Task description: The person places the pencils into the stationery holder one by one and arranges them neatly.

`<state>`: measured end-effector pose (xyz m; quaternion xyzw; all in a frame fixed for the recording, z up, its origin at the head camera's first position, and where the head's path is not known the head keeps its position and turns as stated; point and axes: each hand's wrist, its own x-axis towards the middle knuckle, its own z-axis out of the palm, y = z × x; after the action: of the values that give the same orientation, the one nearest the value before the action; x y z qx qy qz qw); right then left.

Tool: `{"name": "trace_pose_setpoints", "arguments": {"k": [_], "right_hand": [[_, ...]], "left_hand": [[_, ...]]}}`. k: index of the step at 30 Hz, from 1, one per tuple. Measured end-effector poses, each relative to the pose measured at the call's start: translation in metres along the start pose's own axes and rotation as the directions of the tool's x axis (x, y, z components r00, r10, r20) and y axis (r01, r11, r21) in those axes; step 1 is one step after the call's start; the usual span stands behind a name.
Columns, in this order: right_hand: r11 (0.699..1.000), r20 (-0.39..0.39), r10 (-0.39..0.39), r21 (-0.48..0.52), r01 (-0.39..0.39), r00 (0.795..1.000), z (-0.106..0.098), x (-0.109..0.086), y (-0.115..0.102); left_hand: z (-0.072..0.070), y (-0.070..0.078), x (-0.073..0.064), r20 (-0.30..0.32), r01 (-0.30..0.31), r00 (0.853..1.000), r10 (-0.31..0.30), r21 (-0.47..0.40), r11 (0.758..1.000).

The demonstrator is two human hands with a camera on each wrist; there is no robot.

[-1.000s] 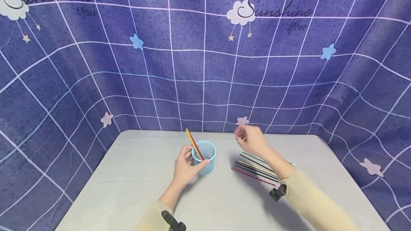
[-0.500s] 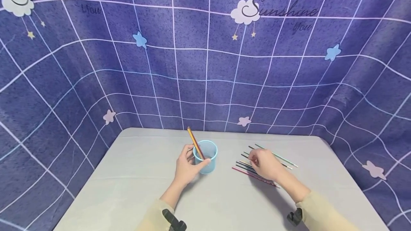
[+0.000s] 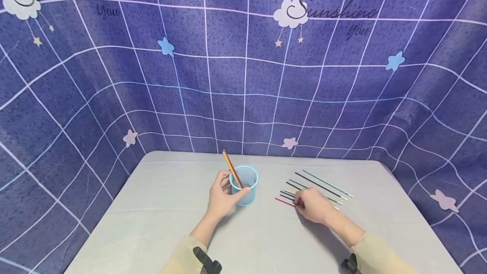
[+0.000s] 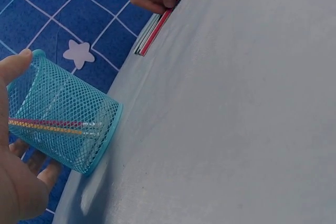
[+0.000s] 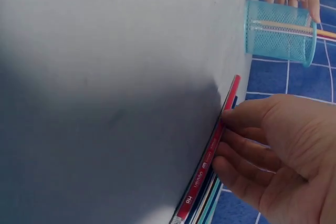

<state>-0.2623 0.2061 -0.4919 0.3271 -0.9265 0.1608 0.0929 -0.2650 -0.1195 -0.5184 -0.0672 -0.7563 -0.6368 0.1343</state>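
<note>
My left hand [image 3: 222,198] holds a light blue mesh pencil cup [image 3: 249,197] around its rim and side, upright on the table. Inside lean a yellow pencil and a dark red pencil [image 3: 231,167], their ends rising above the rim. To the right, my right hand [image 3: 313,206] is down at a row of pencils. The right wrist view has its thumb and fingers pinching a red pencil [image 5: 201,177] marked HB, which lies nearest me in the row. Part of that red pencil is hidden under the hand in the head view.
Several dark and green pencils [image 3: 323,186] lie roughly side by side just beyond the right hand. The table [image 3: 152,231] has a pale grey cover. A blue gridded curtain [image 3: 224,75] rises along its back and sides.
My right hand came down from above the back of the table, past the dark and green pencils, to the red pencil at the near side. The left hand stays on the cup.
</note>
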Motion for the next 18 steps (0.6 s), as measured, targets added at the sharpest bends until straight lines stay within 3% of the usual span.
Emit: {"name": "trace_pose_setpoints", "arguments": {"k": [9, 14, 18], "right_hand": [[0.999, 0.064, 0.050, -0.007, -0.050, 0.997, -0.004, 0.003, -0.003], [0.996, 0.016, 0.089, -0.006, -0.088, 0.996, -0.022, 0.016, 0.001], [0.992, -0.041, 0.111, 0.063, -0.109, 0.993, -0.045, 0.033, 0.006]], "left_hand": [[0.001, 0.001, -0.002, -0.006, 0.007, 1.000, -0.007, 0.008, 1.000], [0.000, -0.001, -0.002, -0.007, 0.003, 1.000, -0.003, 0.006, 1.000], [0.000, -0.002, -0.001, -0.005, 0.004, 1.000, -0.004, 0.009, 1.000]]}}
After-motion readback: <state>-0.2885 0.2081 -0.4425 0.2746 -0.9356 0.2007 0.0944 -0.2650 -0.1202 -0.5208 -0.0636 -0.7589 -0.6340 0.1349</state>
